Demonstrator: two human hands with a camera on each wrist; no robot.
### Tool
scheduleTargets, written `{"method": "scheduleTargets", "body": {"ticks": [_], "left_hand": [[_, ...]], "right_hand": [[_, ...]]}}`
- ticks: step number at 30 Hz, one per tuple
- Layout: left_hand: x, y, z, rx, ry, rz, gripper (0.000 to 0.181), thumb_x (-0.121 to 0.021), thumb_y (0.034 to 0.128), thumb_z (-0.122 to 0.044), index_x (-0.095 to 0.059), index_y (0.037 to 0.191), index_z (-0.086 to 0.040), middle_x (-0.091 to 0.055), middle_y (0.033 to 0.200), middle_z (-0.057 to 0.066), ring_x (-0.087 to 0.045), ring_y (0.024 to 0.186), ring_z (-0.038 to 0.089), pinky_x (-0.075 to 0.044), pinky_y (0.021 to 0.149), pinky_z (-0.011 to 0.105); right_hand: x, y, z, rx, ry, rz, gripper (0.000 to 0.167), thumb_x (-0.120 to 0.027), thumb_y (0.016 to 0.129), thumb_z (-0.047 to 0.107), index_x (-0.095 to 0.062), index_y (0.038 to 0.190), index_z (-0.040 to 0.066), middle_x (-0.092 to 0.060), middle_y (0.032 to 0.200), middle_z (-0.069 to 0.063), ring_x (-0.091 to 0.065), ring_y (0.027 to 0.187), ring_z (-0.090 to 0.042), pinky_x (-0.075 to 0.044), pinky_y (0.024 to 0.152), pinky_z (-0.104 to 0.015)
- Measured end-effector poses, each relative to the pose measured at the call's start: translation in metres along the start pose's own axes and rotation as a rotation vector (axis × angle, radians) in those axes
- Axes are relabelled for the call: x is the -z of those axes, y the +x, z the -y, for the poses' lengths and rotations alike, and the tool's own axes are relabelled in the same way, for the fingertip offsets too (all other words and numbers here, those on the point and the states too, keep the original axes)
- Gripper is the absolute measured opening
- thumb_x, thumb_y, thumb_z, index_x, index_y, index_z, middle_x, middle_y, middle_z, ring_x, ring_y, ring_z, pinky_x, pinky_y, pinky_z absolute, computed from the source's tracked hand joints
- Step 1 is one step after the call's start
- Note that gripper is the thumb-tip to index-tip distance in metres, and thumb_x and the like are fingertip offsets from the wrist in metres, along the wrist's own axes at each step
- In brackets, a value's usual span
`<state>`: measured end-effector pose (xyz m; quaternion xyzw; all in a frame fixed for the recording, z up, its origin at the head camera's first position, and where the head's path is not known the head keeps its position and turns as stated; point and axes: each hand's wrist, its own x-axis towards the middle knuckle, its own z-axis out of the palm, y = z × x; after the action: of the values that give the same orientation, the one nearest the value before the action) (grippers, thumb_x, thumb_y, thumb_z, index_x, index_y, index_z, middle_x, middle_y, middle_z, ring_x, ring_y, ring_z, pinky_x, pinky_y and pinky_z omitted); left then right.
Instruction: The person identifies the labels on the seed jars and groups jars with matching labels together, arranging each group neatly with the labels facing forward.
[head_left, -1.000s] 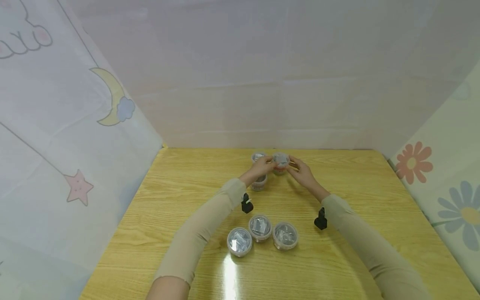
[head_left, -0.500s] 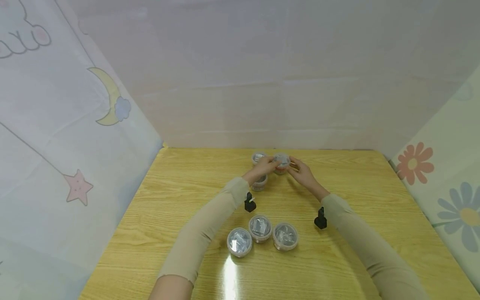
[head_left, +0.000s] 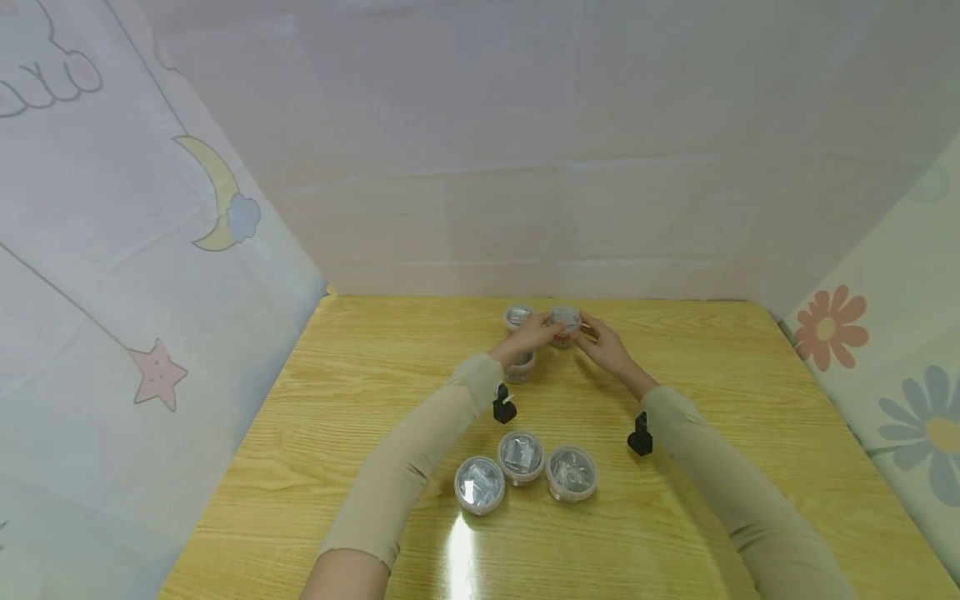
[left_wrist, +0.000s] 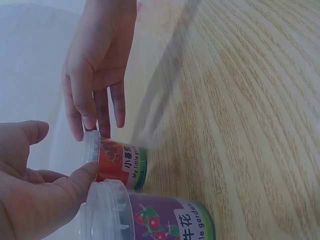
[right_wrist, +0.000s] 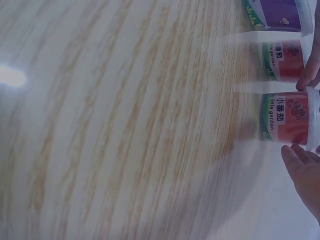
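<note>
A small lidded plastic tub with a red tomato label stands upright toward the back of the wooden table. My left hand touches its left side, the thumb lying at the lid rim in the left wrist view. On the other side is my right hand, whose extended fingertips touch or nearly touch the tub near its lid. Close by on the left stand a purple-labelled tub and another red-labelled tub, both partly covered by my left hand and wrist in the head view.
Three more clear-lidded tubs stand nearer the front: a left one, a middle one and a right one. A pale cloth wall rises behind the table's back edge, with printed side walls left and right.
The red-labelled tub between my hands has shifted very slightly right. My left hand and forearm have moved a little right with it, while my right hand is nearly still.
</note>
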<state>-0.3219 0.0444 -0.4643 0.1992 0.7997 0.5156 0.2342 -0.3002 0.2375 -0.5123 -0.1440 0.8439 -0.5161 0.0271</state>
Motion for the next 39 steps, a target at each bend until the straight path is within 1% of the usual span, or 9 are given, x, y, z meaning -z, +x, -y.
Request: {"method": "scheduleTargets", "body": {"ticks": [4,9,13,15,20,26,33,35,39], "left_hand": [[-0.002,0.0,0.0,0.032,-0.025,0.011,0.063,-0.04,0.0991,-0.038,-0.021,0.146,-0.002,-0.023,0.151,0.018,-0.023,0.138,0.032,-0.025,0.111,0.05],[-0.005,0.001,0.003,0.067,-0.025,0.001,0.068,-0.041,0.0979,-0.041,-0.012,0.149,-0.007,-0.022,0.152,0.016,-0.023,0.138,0.032,-0.025,0.11,0.052],[-0.007,0.0,0.003,0.084,-0.04,-0.01,0.069,-0.042,0.0977,-0.041,-0.01,0.15,-0.01,-0.022,0.152,0.014,-0.023,0.138,0.032,-0.025,0.11,0.052],[-0.008,0.0,0.002,0.094,-0.047,-0.024,0.07,-0.043,0.097,-0.042,-0.011,0.15,-0.01,-0.022,0.152,0.014,-0.023,0.139,0.031,-0.025,0.111,0.051],[-0.009,-0.001,-0.001,0.106,-0.019,-0.049,0.072,-0.044,0.0951,-0.047,-0.013,0.149,-0.01,-0.022,0.152,0.013,-0.023,0.139,0.031,-0.026,0.11,0.051],[-0.007,-0.003,-0.002,0.105,-0.025,-0.044,0.074,-0.044,0.0947,-0.049,-0.012,0.15,-0.012,-0.019,0.153,0.013,-0.023,0.139,0.031,-0.026,0.11,0.051],[-0.003,-0.004,-0.004,0.082,-0.055,-0.03,0.071,-0.044,0.0965,-0.042,-0.011,0.149,-0.008,-0.02,0.152,0.016,-0.023,0.138,0.032,-0.025,0.111,0.051],[-0.002,-0.004,-0.004,0.074,-0.06,-0.023,0.071,-0.045,0.0964,-0.042,-0.012,0.149,-0.008,-0.021,0.152,0.016,-0.025,0.138,0.032,-0.025,0.111,0.051],[-0.001,-0.003,-0.004,0.057,-0.057,-0.012,0.072,-0.046,0.0958,-0.043,-0.013,0.149,-0.007,-0.035,0.146,0.016,-0.031,0.135,0.032,-0.027,0.11,0.05]], "right_hand": [[0.001,0.0,0.002,0.0,-0.002,0.021,0.063,-0.047,0.098,0.016,-0.012,0.146,-0.005,-0.015,0.15,-0.027,-0.028,0.132,-0.046,-0.035,0.102,-0.055],[0.001,-0.004,0.02,0.011,0.014,0.043,0.06,-0.046,0.097,0.007,-0.012,0.143,-0.011,-0.014,0.146,-0.034,-0.026,0.129,-0.052,-0.033,0.1,-0.06],[0.001,-0.009,0.032,0.015,-0.016,0.048,0.06,-0.046,0.097,0.006,-0.012,0.142,-0.013,-0.014,0.146,-0.035,-0.027,0.128,-0.054,-0.035,0.098,-0.06],[0.0,-0.01,0.034,0.017,-0.033,0.051,0.06,-0.046,0.097,0.006,-0.012,0.142,-0.013,-0.014,0.145,-0.035,-0.028,0.127,-0.053,-0.037,0.098,-0.059],[0.0,-0.009,0.034,0.012,-0.039,0.056,0.061,-0.047,0.097,0.007,-0.011,0.143,-0.013,-0.012,0.146,-0.034,-0.028,0.128,-0.053,-0.037,0.098,-0.058],[0.0,-0.007,0.034,0.006,-0.033,0.061,0.063,-0.047,0.097,0.007,-0.009,0.143,-0.011,-0.009,0.147,-0.034,-0.026,0.128,-0.054,-0.035,0.1,-0.06],[-0.001,-0.004,0.036,0.012,-0.055,0.061,0.064,-0.047,0.097,0.008,-0.008,0.144,-0.009,-0.009,0.145,-0.036,-0.027,0.127,-0.055,-0.035,0.099,-0.061],[0.0,-0.004,0.036,0.011,-0.06,0.062,0.065,-0.047,0.097,0.009,-0.007,0.145,-0.009,-0.009,0.145,-0.036,-0.027,0.126,-0.055,-0.034,0.099,-0.061],[0.001,-0.005,0.036,0.012,-0.065,0.067,0.065,-0.047,0.097,0.009,-0.006,0.144,-0.009,-0.008,0.145,-0.036,-0.027,0.126,-0.056,-0.032,0.1,-0.062]]}}
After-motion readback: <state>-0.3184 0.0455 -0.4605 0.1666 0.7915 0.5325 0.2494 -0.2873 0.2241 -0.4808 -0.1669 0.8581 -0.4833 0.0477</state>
